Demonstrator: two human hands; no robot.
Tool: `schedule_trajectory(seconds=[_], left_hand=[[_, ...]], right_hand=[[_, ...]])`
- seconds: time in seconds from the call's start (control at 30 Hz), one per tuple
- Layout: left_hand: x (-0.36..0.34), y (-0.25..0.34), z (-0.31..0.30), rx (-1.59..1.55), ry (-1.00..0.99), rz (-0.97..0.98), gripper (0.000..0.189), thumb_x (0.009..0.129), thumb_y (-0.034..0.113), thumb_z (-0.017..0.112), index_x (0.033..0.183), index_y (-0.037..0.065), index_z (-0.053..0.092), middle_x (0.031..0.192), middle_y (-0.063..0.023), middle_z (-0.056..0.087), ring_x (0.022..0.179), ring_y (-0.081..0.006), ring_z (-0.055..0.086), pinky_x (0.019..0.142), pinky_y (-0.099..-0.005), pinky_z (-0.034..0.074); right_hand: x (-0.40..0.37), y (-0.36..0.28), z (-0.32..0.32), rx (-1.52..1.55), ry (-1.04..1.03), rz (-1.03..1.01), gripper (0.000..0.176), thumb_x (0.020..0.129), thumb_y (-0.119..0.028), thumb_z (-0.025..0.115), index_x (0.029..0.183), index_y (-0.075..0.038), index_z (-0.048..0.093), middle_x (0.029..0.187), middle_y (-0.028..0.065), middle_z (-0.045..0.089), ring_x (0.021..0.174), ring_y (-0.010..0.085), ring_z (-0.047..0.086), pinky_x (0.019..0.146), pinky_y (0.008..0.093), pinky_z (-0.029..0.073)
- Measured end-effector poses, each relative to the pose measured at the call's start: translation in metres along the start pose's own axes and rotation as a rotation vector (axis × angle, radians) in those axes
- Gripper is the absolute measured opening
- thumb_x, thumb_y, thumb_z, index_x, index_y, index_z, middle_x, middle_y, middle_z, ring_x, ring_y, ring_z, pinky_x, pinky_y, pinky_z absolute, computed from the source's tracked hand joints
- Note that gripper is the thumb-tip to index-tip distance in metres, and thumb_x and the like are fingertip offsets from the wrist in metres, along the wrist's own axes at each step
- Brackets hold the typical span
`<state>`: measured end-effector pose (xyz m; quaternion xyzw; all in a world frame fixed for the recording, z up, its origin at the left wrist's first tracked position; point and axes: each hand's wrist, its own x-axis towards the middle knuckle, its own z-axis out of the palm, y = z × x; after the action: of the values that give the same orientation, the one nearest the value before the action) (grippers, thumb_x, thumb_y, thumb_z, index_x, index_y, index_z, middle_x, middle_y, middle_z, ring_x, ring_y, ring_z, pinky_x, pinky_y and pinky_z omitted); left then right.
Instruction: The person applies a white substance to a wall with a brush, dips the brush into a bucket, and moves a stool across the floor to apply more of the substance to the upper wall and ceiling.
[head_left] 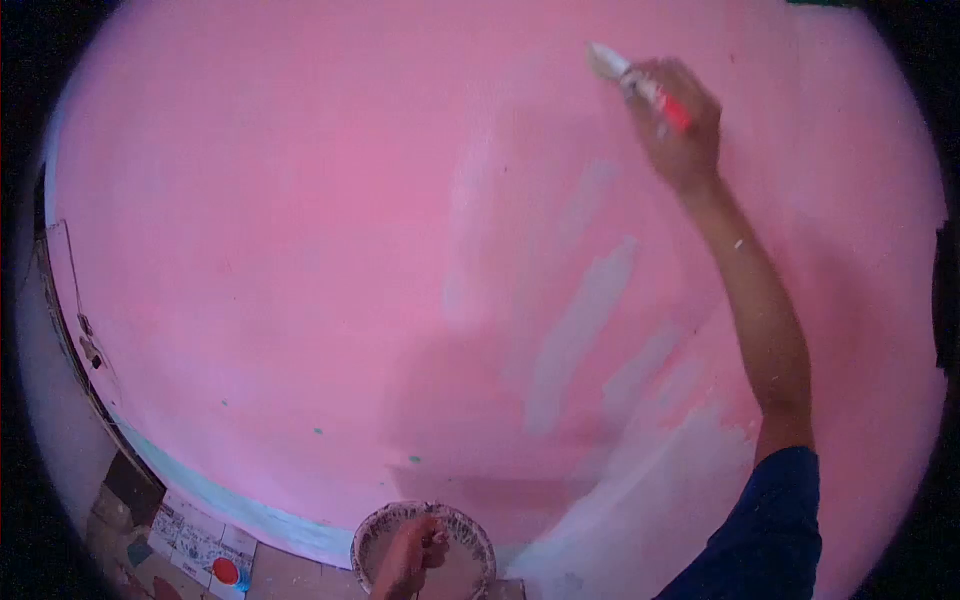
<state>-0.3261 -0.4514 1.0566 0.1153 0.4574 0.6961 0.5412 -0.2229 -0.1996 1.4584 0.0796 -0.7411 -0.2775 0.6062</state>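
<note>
High on the wall, my right hand is closed around a paintbrush with a red handle. The pale, paint-coated bristles point up and left, at or close to the pink wall; contact is hard to make out. At the bottom of the view, my left hand is a closed fist over a round paint bucket, apparently gripping it; the exact hold is hidden. Paint drips streak the bucket's inner wall. Pale wet-looking strokes run diagonally across the wall below the brush.
A broad whitish painted area covers the wall's lower right. At lower left, an orange-red round object lies on the floor near patterned sheets. A light blue band edges the wall's base. Small hardware hangs at the left.
</note>
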Motion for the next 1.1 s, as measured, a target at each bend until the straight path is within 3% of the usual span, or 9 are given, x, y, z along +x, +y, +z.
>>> schedule_trajectory(seconds=[0.1, 0.17, 0.23, 0.3, 0.43, 0.67, 0.8, 1.0, 1.1], left_hand=[[-0.008, -0.025, 0.021, -0.041, -0.019, 0.059, 0.015, 0.079, 0.022, 0.044, 0.068, 0.011, 0.041, 0.056, 0.0038, 0.033, 0.044, -0.0054, 0.025, 0.04, -0.0211, 0.017], [-0.016, -0.05, 0.065, -0.06, 0.044, -0.028, 0.016, 0.08, 0.021, 0.044, 0.067, 0.011, 0.041, 0.057, 0.0036, 0.035, 0.045, -0.0052, 0.026, 0.041, -0.0204, 0.017], [-0.025, -0.065, 0.094, -0.056, 0.104, 0.077, 0.017, 0.081, 0.02, 0.044, 0.067, 0.011, 0.041, 0.058, 0.0042, 0.035, 0.046, -0.0043, 0.027, 0.041, -0.0198, 0.018], [-0.022, -0.07, 0.095, -0.042, 0.123, 0.06, 0.016, 0.081, 0.021, 0.045, 0.068, 0.011, 0.042, 0.058, 0.0046, 0.036, 0.047, -0.004, 0.027, 0.041, -0.0197, 0.018], [-0.016, -0.075, 0.08, 0.045, 0.056, 0.126, 0.014, 0.082, 0.025, 0.047, 0.076, 0.012, 0.049, 0.06, 0.0062, 0.038, 0.048, -0.0024, 0.03, 0.041, -0.0184, 0.02], [-0.018, -0.071, 0.087, 0.205, 0.167, 0.207, 0.029, 0.085, 0.035, 0.047, 0.097, 0.009, 0.052, 0.063, 0.0063, 0.042, 0.049, -0.0015, 0.032, 0.04, -0.0164, 0.02], [-0.02, -0.064, 0.09, 0.216, 0.164, 0.09, 0.022, 0.084, 0.029, 0.047, 0.086, 0.008, 0.055, 0.066, 0.0076, 0.043, 0.055, -0.0011, 0.037, 0.044, -0.0168, 0.026], [-0.027, -0.077, 0.093, 0.277, 0.114, 0.15, 0.031, 0.084, 0.031, 0.047, 0.099, 0.003, 0.053, 0.078, 0.0023, 0.054, 0.058, -0.001, 0.04, 0.047, -0.015, 0.028], [-0.027, -0.076, 0.1, 0.137, 0.284, 0.16, 0.028, 0.083, 0.024, 0.049, 0.102, 0.004, 0.051, 0.061, 0.0056, 0.039, 0.046, -0.0015, 0.028, 0.039, -0.0173, 0.018]], right_hand=[[-0.17, -0.036, 0.016, -0.073, -0.317, -0.19, 0.012, 0.074, -0.016, 0.056, 0.084, -0.009, 0.056, 0.084, 0.0097, 0.056, 0.083, 0.0265, 0.057, 0.069, 0.0386, 0.047], [-0.257, -0.099, -0.027, 0.212, -0.422, -0.337, 0.004, 0.072, -0.012, 0.056, 0.075, -0.01, 0.055, 0.079, 0.0109, 0.057, 0.072, 0.021, 0.058, 0.06, 0.0336, 0.05], [-0.296, -0.121, -0.067, 0.352, -0.607, -0.154, 0.003, 0.07, -0.009, 0.058, 0.072, -0.01, 0.056, 0.079, 0.0109, 0.058, 0.07, 0.0214, 0.058, 0.062, 0.031, 0.049], [-0.321, -0.138, -0.077, 0.867, -0.593, 0.656, 0.008, 0.067, -0.005, 0.063, 0.068, -0.007, 0.055, 0.076, 0.0101, 0.059, 0.07, 0.02, 0.058, 0.063, 0.0285, 0.048], [-0.355, -0.201, -0.093, 1.037, -0.423, 1.356, 0.011, 0.065, -0.001, 0.067, 0.069, -0.004, 0.057, 0.076, 0.0097, 0.06, 0.071, 0.0189, 0.059, 0.064, 0.0278, 0.047], [-0.375, -0.265, -0.136, 0.955, -0.808, 1.37, 0.013, 0.068, -0.009, 0.068, 0.076, -0.002, 0.062, 0.076, 0.0099, 0.06, 0.071, 0.0176, 0.059, 0.063, 0.0279, 0.046], [-0.38, -0.27, -0.128, 1.014, -0.917, 1.316, 0.013, 0.066, -0.007, 0.069, 0.073, 0.0, 0.061, 0.075, 0.0087, 0.06, 0.07, 0.0138, 0.057, 0.063, 0.0253, 0.045], [-0.406, -0.321, -0.075, 1.068, -1.212, 0.873, 0.016, 0.062, -0.009, 0.063, 0.076, -0.001, 0.062, 0.072, 0.0145, 0.058, 0.071, 0.028, 0.057, 0.065, 0.0339, 0.045], [-0.422, -0.335, -0.057, 1.028, -1.264, 0.641, 0.02, 0.059, -0.01, 0.059, 0.078, -0.003, 0.062, 0.068, 0.0162, 0.056, 0.069, 0.0334, 0.055, 0.065, 0.0375, 0.045]])
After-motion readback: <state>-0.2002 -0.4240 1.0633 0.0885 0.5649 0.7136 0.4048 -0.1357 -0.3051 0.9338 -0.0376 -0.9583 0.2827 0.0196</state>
